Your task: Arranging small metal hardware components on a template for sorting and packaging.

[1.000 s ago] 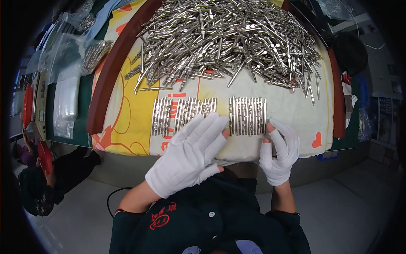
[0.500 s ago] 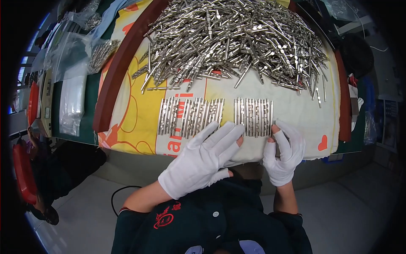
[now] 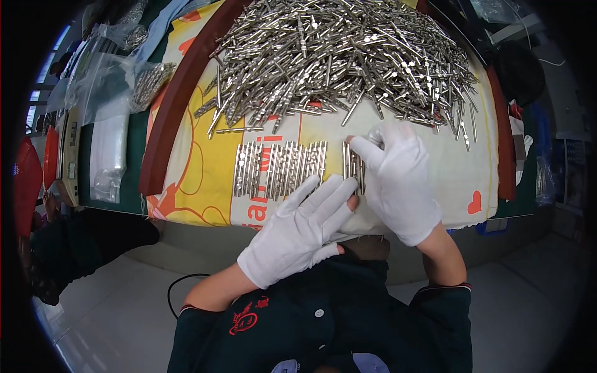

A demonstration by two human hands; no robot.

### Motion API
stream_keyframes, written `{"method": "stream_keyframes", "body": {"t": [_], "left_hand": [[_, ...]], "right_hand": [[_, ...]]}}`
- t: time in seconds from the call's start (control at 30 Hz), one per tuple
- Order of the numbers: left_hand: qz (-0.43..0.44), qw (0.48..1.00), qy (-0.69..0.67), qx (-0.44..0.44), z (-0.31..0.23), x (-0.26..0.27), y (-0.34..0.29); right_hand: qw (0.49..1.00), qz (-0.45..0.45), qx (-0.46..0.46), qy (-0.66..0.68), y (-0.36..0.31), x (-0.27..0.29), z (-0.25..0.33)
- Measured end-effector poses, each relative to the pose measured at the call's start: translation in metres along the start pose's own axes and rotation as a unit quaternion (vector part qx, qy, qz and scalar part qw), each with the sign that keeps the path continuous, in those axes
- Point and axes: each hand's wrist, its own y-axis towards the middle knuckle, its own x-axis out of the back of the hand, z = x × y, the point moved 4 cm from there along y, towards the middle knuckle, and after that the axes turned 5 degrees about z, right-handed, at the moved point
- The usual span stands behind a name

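Note:
My left hand point(image 3: 301, 227), in a white glove with bare fingertips, lies palm down with its fingers stretched out. Its fingertips reach the lower ends of a row of silvery stepped metal rods point(image 3: 280, 169). My right hand point(image 3: 401, 180), gloved likewise, is over a second, shorter row of rods point(image 3: 352, 166) and hides its right part. Its thumb points to the upper ends of that row while the other fingers curl in. What those curled fingers hold, if anything, is hidden. Both rows stand side by side on a printed cloth point(image 3: 463, 180).
A big heap of loose metal rods point(image 3: 348, 62) covers the far part of the cloth. Red-brown bars point(image 3: 174, 118) edge it left and right. Clear plastic bags point(image 3: 109, 149), some holding rods, lie at left. Another person's dark sleeve point(image 3: 87, 242) shows at the lower left.
My right hand has moved left and away from me, from the right end of the shorter row to over it, covering many rods. My left hand has barely moved.

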Motion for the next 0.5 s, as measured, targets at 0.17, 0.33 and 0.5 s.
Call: {"method": "stream_keyframes", "body": {"t": [0.17, 0.33, 0.5], "left_hand": [[-0.002, 1.000, 0.017, 0.000, -0.002, -0.002, -0.001], [0.004, 1.000, 0.025, -0.009, -0.001, -0.006, 0.000], [-0.032, 0.999, 0.021, -0.018, 0.001, -0.009, -0.002]], "right_hand": [[0.999, 0.031, 0.021, 0.003, 0.019, -0.012, -0.008], [0.996, 0.066, 0.035, 0.054, 0.026, -0.017, -0.020], [0.965, 0.093, 0.017, 0.244, 0.025, -0.011, -0.024]]}}
